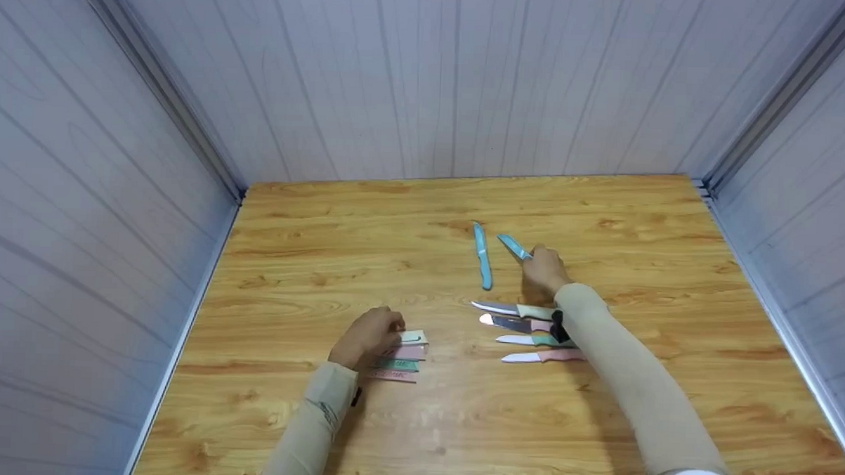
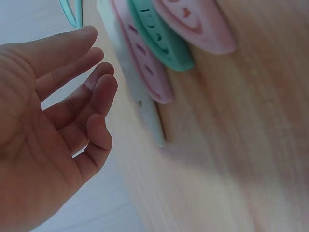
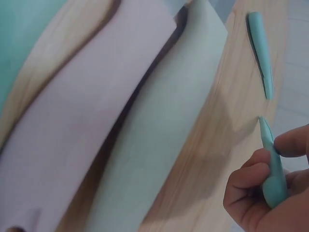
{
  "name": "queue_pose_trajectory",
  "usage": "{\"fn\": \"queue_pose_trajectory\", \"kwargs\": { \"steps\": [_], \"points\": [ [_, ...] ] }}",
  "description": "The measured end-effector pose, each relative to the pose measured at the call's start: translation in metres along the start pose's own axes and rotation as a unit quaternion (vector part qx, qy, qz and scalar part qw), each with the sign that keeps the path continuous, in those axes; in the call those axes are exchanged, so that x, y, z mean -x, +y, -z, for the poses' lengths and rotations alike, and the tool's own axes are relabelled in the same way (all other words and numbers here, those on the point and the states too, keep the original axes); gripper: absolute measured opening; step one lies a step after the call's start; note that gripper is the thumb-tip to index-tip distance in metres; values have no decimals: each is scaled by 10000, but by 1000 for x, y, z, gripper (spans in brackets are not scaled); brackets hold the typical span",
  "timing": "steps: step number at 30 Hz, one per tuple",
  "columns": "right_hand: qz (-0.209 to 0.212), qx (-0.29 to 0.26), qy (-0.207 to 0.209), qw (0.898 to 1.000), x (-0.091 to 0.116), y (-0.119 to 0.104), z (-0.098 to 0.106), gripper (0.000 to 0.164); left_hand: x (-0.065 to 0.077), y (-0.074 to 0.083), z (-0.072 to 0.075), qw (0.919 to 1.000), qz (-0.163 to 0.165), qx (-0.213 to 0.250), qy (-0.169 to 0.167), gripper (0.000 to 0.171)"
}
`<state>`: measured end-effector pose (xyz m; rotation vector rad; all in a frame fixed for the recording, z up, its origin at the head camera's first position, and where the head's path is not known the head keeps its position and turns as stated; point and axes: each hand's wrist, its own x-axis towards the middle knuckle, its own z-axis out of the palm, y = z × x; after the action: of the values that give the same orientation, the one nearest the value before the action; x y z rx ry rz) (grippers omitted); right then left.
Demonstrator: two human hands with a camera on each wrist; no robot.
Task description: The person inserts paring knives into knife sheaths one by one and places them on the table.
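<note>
My right hand (image 1: 546, 270) grips a blue knife (image 1: 513, 246), its light blue blade part pointing up and left. In the right wrist view the fingers (image 3: 248, 181) curl round its blue handle (image 3: 275, 186). A second blue knife (image 1: 482, 256) lies on the table to the left of that hand. My left hand (image 1: 371, 335) hovers by a row of flat sheaths, with loosely bent fingers and nothing between them in the left wrist view. The sheaths are white (image 1: 413, 337), pink (image 1: 410, 352), green (image 1: 398, 364) and pink (image 1: 393, 376).
Below my right hand, several knives lie side by side, blades to the left: white-handled (image 1: 532, 312), pink-handled (image 1: 540, 326), green-handled (image 1: 542, 340) and another pink-handled (image 1: 559, 355). My right forearm partly covers their handles. Pale panelled walls (image 1: 428, 83) enclose the wooden table (image 1: 288, 247).
</note>
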<state>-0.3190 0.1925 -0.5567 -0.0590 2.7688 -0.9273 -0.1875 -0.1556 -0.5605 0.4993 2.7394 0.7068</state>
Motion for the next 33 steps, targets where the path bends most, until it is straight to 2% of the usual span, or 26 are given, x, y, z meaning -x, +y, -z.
{"fn": "queue_pose_trajectory", "kwargs": {
  "steps": [10, 21, 33],
  "points": [
    [-179, -63, -133, 9997, -5, -13, -13, 20, -1, 0, -5, 10000, 15, -46, 47, 16],
    [-182, 57, -121, 9997, -17, -22, -29, 26, -3, 1, -8, 9995, 225, -205, 101, 13],
    [103, 362, 129, 9992, -20, -22, -30, 28, 0, -1, -8, 9989, -82, -392, 233, 13]
  ]
}}
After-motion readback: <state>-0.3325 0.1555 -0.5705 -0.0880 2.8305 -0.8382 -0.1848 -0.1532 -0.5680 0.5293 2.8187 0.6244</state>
